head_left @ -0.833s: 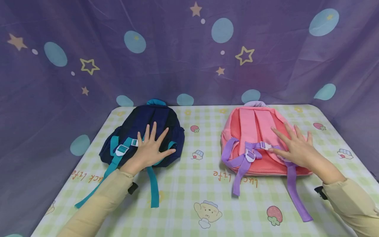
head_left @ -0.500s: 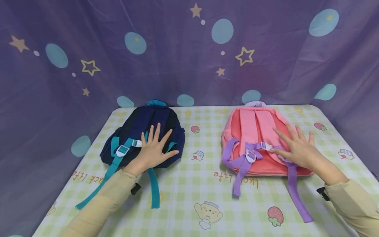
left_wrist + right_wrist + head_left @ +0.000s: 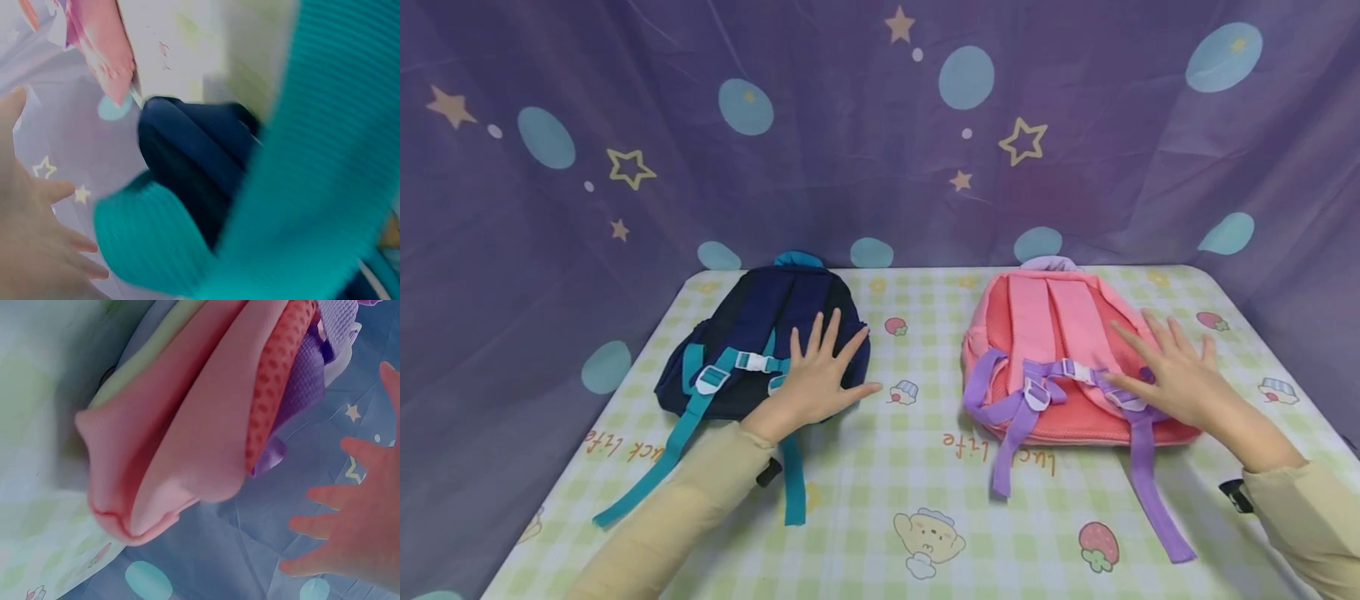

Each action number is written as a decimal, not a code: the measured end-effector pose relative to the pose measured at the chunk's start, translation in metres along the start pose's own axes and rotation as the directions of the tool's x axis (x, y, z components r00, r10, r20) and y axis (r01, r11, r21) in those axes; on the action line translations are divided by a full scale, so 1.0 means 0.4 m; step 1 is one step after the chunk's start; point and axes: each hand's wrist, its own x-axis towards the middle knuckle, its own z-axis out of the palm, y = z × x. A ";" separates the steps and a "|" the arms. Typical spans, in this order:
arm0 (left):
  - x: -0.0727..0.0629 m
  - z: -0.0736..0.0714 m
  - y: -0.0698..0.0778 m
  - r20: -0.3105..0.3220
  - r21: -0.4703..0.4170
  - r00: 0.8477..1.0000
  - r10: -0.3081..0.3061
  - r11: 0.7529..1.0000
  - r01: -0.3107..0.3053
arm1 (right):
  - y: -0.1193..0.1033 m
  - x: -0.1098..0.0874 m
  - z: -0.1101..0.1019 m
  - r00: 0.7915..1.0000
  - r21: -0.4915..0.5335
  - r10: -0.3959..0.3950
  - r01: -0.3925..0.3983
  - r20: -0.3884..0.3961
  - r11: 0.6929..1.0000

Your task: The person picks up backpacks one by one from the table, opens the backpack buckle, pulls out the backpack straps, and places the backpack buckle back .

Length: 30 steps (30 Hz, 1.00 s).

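Observation:
A navy backpack (image 3: pixel 752 308) with teal straps and white buckles lies straps-up on the left of the table. My left hand (image 3: pixel 812 379), fingers spread, hovers over its lower right part and holds nothing. On the right lies a pink backpack (image 3: pixel 1028 312), also straps-up, with purple webbing and white buckles. My right hand (image 3: pixel 1183 375) is above its lower right corner, fingers spread. In the left wrist view a teal strap (image 3: pixel 312 156) fills the foreground, the left hand apart from it. The right wrist view has the pink bag's side (image 3: pixel 187 419) and the right hand clear of it.
A green-and-white checked cloth (image 3: pixel 850 483) with printed cartoons covers the table. Loose teal strap ends (image 3: pixel 793 487) and purple strap ends (image 3: pixel 1153 500) trail toward the near edge. Behind stands a purple curtain (image 3: pixel 850 192) with stars and ovals.
Both hands have shifted to the right, fingers still spread, uncovering more of the straps and buckles on each bag. The backpacks stay where they were.

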 end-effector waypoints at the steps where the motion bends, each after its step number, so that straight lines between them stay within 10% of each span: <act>1: 0.004 0.000 0.007 0.004 0.004 1.000 0.006 1.000 -0.006 | 0.004 -0.002 -0.001 1.000 0.001 0.000 0.000 -0.004 1.000; 14: 0.052 0.016 0.111 0.034 0.034 0.990 0.137 0.990 -0.138 | 0.060 -0.027 -0.002 0.998 0.093 -0.006 0.013 -0.070 0.996; 30: 0.091 0.053 0.243 0.077 0.002 0.950 0.304 0.952 -0.305 | 0.108 -0.040 -0.006 0.995 0.270 0.090 -0.099 0.046 0.958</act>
